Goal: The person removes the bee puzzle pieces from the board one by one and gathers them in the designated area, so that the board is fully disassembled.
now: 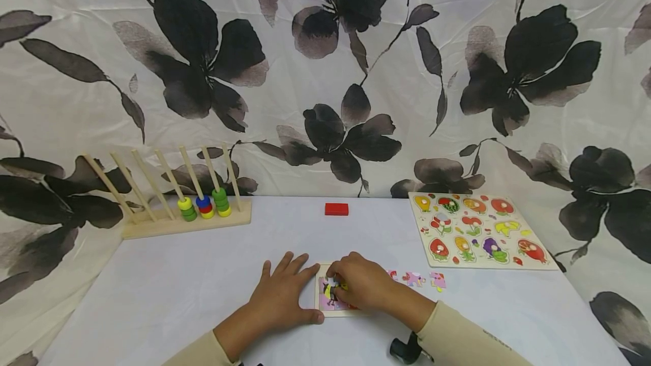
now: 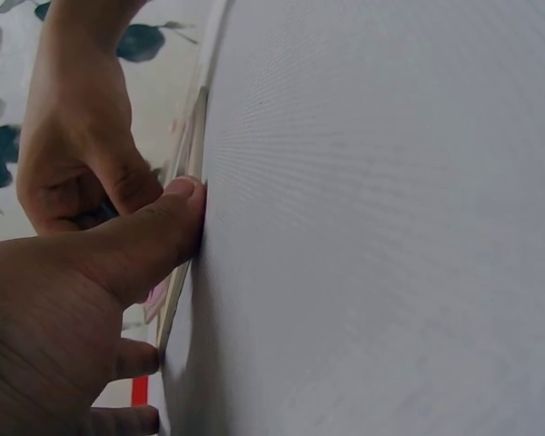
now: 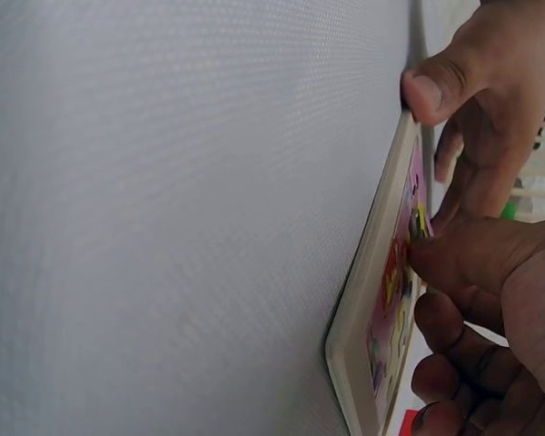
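A small wooden jigsaw tray [image 1: 342, 314] with a pale frame and a pink and yellow picture lies at the front middle of the table. Fingers spread, my left hand [image 1: 283, 292] steadies its left side; the thumb touches the near left corner of the frame. My right hand [image 1: 362, 281] is over the tray, its fingers curled and its thumb down on the picture [image 3: 391, 300]. It pinches a jigsaw piece that its fingers mostly hide. Loose pink jigsaw pieces [image 1: 414, 279] lie in a row right of the tray, partly behind the right wrist.
A wooden peg rack [image 1: 188, 226] with coloured rings on three pegs stands at the back left. A red block [image 1: 337, 209] sits at the back middle. On the right lies a fruit puzzle board [image 1: 475, 233]. A black object [image 1: 405, 350] is below the right forearm.
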The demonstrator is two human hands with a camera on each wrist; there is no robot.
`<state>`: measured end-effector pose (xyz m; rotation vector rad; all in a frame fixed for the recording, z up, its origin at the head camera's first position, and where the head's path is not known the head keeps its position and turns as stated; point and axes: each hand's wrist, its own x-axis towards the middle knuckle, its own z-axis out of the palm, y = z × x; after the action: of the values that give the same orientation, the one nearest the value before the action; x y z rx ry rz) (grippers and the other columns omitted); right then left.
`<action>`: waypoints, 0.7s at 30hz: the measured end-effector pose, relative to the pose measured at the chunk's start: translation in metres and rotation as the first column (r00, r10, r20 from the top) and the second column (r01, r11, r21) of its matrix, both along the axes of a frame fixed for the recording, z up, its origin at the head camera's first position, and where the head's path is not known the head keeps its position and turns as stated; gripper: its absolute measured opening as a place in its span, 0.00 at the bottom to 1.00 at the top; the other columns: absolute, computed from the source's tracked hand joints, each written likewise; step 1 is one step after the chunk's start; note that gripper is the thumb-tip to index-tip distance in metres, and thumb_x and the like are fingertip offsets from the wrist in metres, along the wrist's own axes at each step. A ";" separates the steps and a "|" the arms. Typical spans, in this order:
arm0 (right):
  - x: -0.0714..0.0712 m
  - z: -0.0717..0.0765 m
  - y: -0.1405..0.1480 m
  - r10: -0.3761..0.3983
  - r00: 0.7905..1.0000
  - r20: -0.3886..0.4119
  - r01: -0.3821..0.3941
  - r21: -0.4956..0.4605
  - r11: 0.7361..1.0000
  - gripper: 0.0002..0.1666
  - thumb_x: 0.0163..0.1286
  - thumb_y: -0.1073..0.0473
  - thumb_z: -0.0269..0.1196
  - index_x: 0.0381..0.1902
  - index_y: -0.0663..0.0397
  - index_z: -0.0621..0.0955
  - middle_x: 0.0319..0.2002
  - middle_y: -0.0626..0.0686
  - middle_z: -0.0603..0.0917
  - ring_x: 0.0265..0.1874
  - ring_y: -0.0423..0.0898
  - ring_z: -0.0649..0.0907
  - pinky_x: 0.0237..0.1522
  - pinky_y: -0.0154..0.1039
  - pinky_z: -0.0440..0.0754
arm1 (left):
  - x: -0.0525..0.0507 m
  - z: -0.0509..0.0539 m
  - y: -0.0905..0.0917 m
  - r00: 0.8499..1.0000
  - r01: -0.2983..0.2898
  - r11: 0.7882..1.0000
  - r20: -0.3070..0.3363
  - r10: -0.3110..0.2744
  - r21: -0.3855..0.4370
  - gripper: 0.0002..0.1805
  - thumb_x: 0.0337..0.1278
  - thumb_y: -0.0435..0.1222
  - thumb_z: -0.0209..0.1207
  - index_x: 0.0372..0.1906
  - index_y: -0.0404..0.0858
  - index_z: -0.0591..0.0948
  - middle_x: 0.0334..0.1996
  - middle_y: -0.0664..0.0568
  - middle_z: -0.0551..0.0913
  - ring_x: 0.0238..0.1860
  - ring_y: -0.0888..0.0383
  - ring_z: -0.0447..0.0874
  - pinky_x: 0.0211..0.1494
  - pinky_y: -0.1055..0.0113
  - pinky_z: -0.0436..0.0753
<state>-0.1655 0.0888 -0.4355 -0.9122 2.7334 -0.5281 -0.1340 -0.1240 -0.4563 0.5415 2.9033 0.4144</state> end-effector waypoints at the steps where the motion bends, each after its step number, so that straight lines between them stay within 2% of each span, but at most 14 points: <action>1: 0.000 0.000 0.000 0.000 1.000 0.000 0.000 0.000 1.000 0.16 0.64 0.55 0.74 0.49 0.47 0.87 0.31 0.37 0.79 0.37 0.37 0.74 0.33 0.33 0.78 | 0.000 0.000 -0.001 1.000 0.006 1.000 -0.001 -0.006 -0.005 0.53 0.40 0.69 0.71 0.74 0.50 0.74 0.75 0.46 0.67 0.78 0.36 0.54 0.69 0.23 0.51; 6: -0.001 -0.001 0.001 0.004 1.000 -0.001 -0.004 0.003 1.000 0.16 0.63 0.55 0.74 0.49 0.47 0.87 0.30 0.37 0.78 0.37 0.38 0.74 0.32 0.33 0.77 | 0.001 0.000 -0.002 1.000 0.019 1.000 0.001 -0.019 -0.011 0.50 0.48 0.70 0.65 0.74 0.50 0.73 0.76 0.46 0.66 0.78 0.37 0.53 0.69 0.24 0.51; 11: -0.001 -0.002 0.001 0.009 1.000 0.002 -0.009 0.002 1.000 0.17 0.63 0.55 0.74 0.50 0.48 0.87 0.30 0.37 0.78 0.37 0.37 0.74 0.32 0.33 0.78 | 0.003 0.001 -0.001 1.000 0.010 1.000 -0.022 -0.010 0.002 0.43 0.56 0.65 0.63 0.73 0.49 0.74 0.75 0.46 0.67 0.77 0.37 0.56 0.69 0.24 0.53; 21: -0.003 -0.003 0.001 0.020 1.000 0.013 -0.020 0.008 1.000 0.19 0.64 0.54 0.73 0.52 0.47 0.87 0.33 0.37 0.79 0.39 0.37 0.75 0.37 0.33 0.79 | 0.000 0.004 0.005 0.999 -0.016 1.000 -0.031 0.016 -0.003 0.43 0.50 0.63 0.70 0.70 0.49 0.77 0.72 0.45 0.71 0.75 0.36 0.59 0.66 0.22 0.55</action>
<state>-0.1686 0.0896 -0.4381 -0.9295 2.7102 -0.5165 -0.1335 -0.1187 -0.4525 0.5287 2.9397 0.4066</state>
